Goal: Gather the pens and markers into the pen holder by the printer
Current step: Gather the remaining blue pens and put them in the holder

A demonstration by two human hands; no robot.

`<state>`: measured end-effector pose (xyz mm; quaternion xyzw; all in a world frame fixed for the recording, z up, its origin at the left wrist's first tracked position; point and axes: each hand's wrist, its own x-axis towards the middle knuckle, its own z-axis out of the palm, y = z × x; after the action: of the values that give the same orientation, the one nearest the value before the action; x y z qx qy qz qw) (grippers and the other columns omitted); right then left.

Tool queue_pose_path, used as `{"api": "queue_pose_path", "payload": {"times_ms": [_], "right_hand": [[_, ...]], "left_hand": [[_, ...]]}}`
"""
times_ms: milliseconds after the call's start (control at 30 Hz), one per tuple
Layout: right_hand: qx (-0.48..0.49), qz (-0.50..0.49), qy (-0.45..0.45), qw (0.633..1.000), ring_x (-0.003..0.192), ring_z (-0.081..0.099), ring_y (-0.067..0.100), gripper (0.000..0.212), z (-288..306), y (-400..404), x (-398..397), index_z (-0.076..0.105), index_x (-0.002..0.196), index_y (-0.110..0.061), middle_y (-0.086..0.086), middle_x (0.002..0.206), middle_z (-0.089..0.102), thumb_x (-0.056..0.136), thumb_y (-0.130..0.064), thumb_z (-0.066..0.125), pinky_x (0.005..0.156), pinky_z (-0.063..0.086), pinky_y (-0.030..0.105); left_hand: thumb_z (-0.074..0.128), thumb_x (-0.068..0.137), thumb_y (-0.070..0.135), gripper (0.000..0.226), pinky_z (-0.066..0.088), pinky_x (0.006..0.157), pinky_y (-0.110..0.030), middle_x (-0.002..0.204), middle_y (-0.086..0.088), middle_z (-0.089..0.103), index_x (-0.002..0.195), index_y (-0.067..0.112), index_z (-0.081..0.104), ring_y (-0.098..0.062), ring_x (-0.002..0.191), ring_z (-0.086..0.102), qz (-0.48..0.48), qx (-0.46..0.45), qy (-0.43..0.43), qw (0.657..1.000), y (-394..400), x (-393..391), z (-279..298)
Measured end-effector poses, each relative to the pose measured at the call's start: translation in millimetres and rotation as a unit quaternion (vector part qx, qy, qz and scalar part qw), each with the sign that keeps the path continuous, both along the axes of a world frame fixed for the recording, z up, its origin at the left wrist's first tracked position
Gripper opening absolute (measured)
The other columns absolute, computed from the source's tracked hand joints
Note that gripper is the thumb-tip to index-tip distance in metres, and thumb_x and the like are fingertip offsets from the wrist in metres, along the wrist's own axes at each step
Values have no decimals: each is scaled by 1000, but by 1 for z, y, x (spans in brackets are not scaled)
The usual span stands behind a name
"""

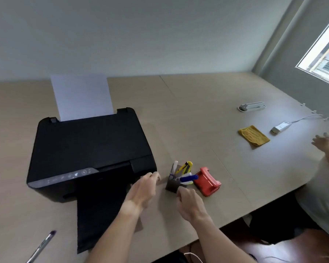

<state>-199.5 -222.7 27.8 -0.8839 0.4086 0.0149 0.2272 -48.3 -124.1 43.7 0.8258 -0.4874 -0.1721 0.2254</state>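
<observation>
A dark pen holder (172, 185) stands on the table just right of the black printer (89, 149). It holds a white pen (174, 167), a yellow utility knife (185, 167) and a blue marker (188, 178) lying across its top. My right hand (188, 201) hovers just in front of the holder, fingers curled, nothing visible in it. My left hand (145, 188) is beside the printer's front right corner, fingers bent, holding nothing. A clear pen with a dark cap (43, 243) lies on the table at the lower left.
A red stapler-like object (207, 182) sits right of the holder. Further right are a yellow cloth (254, 135), a white adapter with cable (280, 127) and a white tray (252, 106). Another person's hand (325, 142) shows at the right edge. The printer's output tray (101, 219) extends forward.
</observation>
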Motion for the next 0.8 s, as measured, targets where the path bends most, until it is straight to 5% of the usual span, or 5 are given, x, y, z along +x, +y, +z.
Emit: {"api": "queue_pose_path", "payload": {"times_ms": [300,467,700,800], "right_hand": [[15,156,-17,988,76,62,26,12,-18,56,87,59,81,-13,6,83,67,85,-13,47,64,50,36],[29,341,-29,939,66,54,16,10,-34,129,125,51,73,-18,-3,75,59,83,-19,47,57,38,23],[17,494,66,867,86,62,39,34,-63,222,133,57,92,-14,16,95,65,90,-43,39,70,47,40],[30,493,146,857,101,62,38,36,-78,247,127,54,105,-13,16,109,62,92,-45,42,83,51,45]], "left_hand": [[41,100,20,20,43,53,-29,80,-3,69,92,13,59,-22,65,63,187,81,-18,979,127,48,-31],[46,98,22,18,52,70,-35,95,-4,70,97,15,62,-25,83,68,331,146,-24,932,218,60,-52],[54,95,31,33,51,87,-38,118,-6,56,123,15,46,-26,111,58,506,265,7,821,297,61,-72],[51,98,25,31,50,89,-39,122,-8,51,126,15,43,-27,114,56,522,288,43,802,304,54,-82]]}}
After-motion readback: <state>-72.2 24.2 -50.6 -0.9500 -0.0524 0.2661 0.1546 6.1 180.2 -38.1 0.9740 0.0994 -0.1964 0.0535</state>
